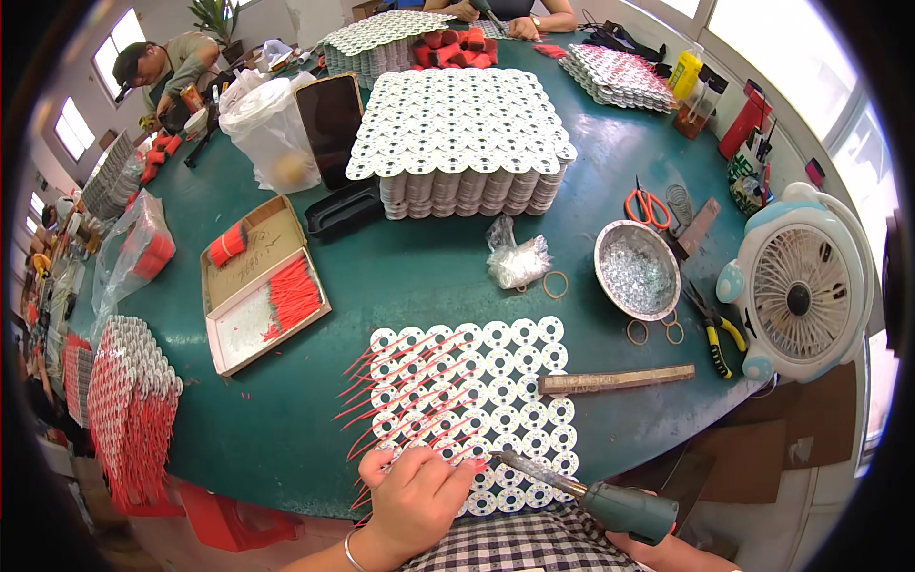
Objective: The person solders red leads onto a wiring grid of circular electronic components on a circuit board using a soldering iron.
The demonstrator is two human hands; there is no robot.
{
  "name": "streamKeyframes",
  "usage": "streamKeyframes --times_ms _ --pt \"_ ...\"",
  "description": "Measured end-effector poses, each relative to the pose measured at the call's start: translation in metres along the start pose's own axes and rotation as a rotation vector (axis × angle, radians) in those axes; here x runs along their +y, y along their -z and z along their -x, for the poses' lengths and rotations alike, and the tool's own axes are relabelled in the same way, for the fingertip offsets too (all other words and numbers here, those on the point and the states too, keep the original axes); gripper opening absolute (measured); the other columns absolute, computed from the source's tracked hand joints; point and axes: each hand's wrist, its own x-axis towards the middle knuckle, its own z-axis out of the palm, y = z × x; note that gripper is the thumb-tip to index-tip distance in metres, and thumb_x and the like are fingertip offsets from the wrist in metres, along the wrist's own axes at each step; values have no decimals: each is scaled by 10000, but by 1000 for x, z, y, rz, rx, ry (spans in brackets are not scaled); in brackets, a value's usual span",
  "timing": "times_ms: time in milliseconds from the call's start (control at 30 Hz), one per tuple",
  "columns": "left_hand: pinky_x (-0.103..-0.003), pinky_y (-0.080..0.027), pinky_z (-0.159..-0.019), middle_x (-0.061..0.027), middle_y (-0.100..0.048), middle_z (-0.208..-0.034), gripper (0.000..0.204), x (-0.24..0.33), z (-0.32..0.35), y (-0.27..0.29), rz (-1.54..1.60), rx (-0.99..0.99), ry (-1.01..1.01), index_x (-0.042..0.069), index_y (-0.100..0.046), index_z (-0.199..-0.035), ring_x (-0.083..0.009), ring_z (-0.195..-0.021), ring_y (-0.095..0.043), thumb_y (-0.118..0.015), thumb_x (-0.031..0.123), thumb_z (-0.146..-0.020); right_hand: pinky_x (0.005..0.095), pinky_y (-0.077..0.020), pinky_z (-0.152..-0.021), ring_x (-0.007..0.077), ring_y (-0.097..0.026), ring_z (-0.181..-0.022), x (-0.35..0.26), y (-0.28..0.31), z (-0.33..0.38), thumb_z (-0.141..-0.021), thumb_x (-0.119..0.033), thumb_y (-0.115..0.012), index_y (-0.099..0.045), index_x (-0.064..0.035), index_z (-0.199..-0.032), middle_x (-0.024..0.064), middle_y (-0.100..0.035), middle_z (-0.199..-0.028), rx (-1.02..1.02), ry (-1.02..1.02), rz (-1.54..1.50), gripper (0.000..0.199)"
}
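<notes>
Head view: box (238,322) holds red wires (294,296).

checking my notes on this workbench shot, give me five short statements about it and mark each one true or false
1. The tip of the green-bodied tool is over the sheet of white discs. True.
2. The metal bowl stands left of the cardboard box. False: it stands to the right.
3. The left hand has a thin band around its wrist. True.
4. The pliers have plain blue handles. False: they are yellow and black.
5. The wooden strip stands upright. False: it lies flat.
</notes>
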Motion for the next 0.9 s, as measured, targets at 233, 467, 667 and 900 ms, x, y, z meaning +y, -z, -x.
streamKeyframes --times_ms 233,467,667,900 --pt "-378 -240 -772 56 -455 -687 117 1 0 -2 14 10 -1 167 -651 -823 -108 -783 -501 -627 188 -711 357 -462 -778 232 -603 -854 -4 5 2 -739 -81 -643 -597 -31 -1008 91 -626 -927 -51 -107 -109 278" --pt "-383 -244 -777 50 -457 -683 119 1 0 -2 12 -4 2 156 -645 -821 -111 -782 -502 -625 186 -707 338 -464 -744 222 -611 -817 -7 1 -1 -733 -83 -657 -604 -44 -1010 87 -637 -920 -106 -104 -27 285" --pt "-378 -252 -776 50 -460 -683 119 2 2 -3 7 -13 25 159 -643 -827 -117 -770 -497 -624 190 -713 323 -466 -724 208 -611 -821 -13 7 -6 -724 -95 -672 -612 -40 -990 82 -636 -907 -73 -95 -81 278" --pt "-363 -260 -764 55 -465 -673 106 -1 4 0 38 21 41 172 -653 -808 -118 -768 -496 -641 184 -703 321 -467 -717 206 -610 -814 -6 5 11 -723 -92 -670 -613 -39 -983 81 -634 -901 -33 -125 -142 271"
